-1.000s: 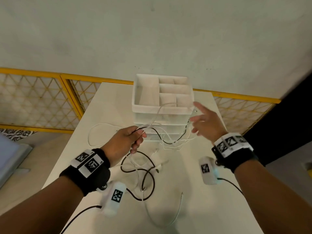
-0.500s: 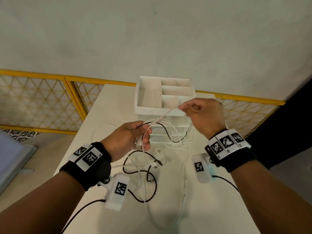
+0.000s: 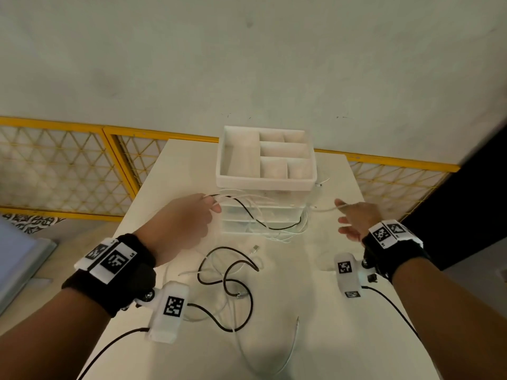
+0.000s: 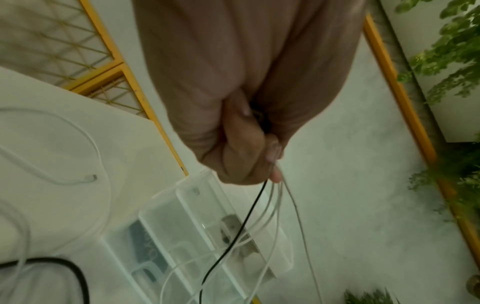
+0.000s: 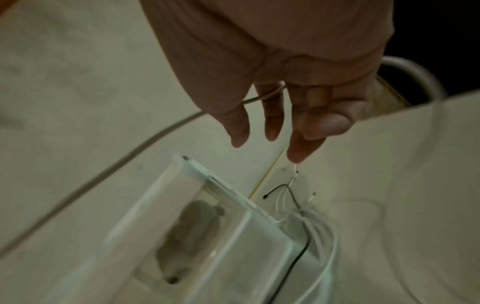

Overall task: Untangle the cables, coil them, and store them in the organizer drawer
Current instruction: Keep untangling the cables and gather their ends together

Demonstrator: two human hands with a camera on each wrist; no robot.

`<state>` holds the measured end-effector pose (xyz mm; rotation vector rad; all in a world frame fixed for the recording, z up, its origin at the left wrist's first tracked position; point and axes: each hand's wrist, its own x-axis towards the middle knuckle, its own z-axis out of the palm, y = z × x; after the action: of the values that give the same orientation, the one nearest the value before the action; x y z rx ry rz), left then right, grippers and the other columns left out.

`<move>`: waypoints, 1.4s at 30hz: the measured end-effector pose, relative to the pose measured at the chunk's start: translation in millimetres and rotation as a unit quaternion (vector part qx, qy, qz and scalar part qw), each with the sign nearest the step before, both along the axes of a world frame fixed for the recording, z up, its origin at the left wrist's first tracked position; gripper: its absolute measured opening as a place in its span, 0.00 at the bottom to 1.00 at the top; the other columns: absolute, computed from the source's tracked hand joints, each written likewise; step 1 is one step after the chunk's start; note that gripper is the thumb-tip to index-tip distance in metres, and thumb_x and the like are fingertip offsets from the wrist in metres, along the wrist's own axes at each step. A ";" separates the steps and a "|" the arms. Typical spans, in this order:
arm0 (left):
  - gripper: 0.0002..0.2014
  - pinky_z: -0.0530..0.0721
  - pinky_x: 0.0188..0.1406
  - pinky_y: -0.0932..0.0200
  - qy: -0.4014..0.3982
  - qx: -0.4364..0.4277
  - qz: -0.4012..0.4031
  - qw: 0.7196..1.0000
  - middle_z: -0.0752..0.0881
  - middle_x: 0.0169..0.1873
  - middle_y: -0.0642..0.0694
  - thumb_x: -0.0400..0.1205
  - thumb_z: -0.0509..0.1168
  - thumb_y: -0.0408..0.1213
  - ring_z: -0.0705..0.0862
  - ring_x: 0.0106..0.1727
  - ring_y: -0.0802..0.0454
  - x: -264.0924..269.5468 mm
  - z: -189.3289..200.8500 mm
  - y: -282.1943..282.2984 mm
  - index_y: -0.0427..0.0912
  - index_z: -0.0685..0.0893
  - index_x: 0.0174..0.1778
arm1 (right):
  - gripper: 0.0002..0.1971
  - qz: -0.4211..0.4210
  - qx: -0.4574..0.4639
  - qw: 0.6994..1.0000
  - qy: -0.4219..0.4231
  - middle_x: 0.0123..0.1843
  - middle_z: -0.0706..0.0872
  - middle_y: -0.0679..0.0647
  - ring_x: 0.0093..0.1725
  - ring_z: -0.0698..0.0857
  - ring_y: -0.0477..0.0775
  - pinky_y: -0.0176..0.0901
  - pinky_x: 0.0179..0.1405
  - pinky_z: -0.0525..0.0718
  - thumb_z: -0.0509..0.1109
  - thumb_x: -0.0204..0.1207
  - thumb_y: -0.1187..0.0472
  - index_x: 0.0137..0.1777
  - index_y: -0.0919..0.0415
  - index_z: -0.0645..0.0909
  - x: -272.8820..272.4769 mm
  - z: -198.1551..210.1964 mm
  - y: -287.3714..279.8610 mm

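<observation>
My left hand (image 3: 211,207) grips a bundle of thin white cables and one black cable (image 4: 249,214) in a fist, just left of the clear organizer drawers (image 3: 263,212). The strands sag across the drawer fronts. My right hand (image 3: 348,218) hovers right of the organizer with fingers spread and straight (image 5: 272,123). A white cable (image 5: 145,144) runs across that hand behind the fingers. More black cable (image 3: 251,297) and white cable (image 3: 290,349) lie looped on the table (image 3: 343,338). The organizer's top tray (image 3: 263,183) has several bare compartments.
A yellow mesh fence (image 3: 68,171) runs behind the table's far edge. A grey object (image 3: 16,256) sits low at the left. Green plants (image 4: 454,51) stand beyond the fence. A loose white connector end (image 4: 91,176) lies on the table, left of the organizer.
My right hand left its pinch at the tray's front edge, swung right and down, and its fingers spread. My left hand rose toward the organizer, still holding the bundle.
</observation>
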<state>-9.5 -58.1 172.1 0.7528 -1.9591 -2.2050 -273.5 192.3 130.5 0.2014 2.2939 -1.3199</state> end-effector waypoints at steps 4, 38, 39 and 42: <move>0.22 0.57 0.15 0.66 -0.030 -0.040 0.016 0.999 0.65 0.29 0.50 0.86 0.60 0.54 0.61 0.25 0.56 0.3 -0.8 -3.3 0.35 0.85 0.51 | 0.21 0.061 0.094 0.961 0.254 0.34 0.88 0.51 0.25 0.84 0.50 0.45 0.36 0.80 0.63 0.75 0.29 0.48 0.45 0.80 -8.6 23.3 2.2; 0.15 0.76 0.19 0.61 -0.246 -0.245 -0.215 0.913 0.76 0.31 0.45 0.90 0.54 0.40 0.78 0.22 0.51 17.3 -52.0 22.4 0.38 0.76 0.40 | 0.40 0.254 0.163 0.929 0.215 0.72 0.84 0.57 0.71 0.81 0.66 0.53 0.73 0.77 0.76 0.74 0.61 0.84 0.48 0.64 45.0 -24.0 -21.6; 0.14 0.76 0.19 0.62 -0.233 -0.213 -0.165 0.935 0.77 0.32 0.44 0.90 0.54 0.39 0.80 0.23 0.49 16.8 -55.5 22.1 0.37 0.74 0.41 | 0.46 0.277 0.181 0.921 0.204 0.73 0.82 0.57 0.72 0.81 0.67 0.54 0.73 0.77 0.76 0.74 0.61 0.87 0.47 0.53 54.4 -31.3 -22.2; 0.11 0.77 0.21 0.66 -0.179 -0.122 -0.062 0.974 0.84 0.32 0.38 0.90 0.55 0.37 0.91 0.35 0.38 14.7 -52.4 20.5 0.34 0.75 0.46 | 0.32 0.271 0.164 0.918 0.238 0.55 0.89 0.54 0.56 0.87 0.61 0.53 0.63 0.84 0.73 0.74 0.61 0.77 0.49 0.67 93.4 -50.3 -25.9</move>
<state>5.2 -37.6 119.7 1.0744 -2.4508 -1.9416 -180.1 166.4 80.1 -0.6776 2.6765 -0.7444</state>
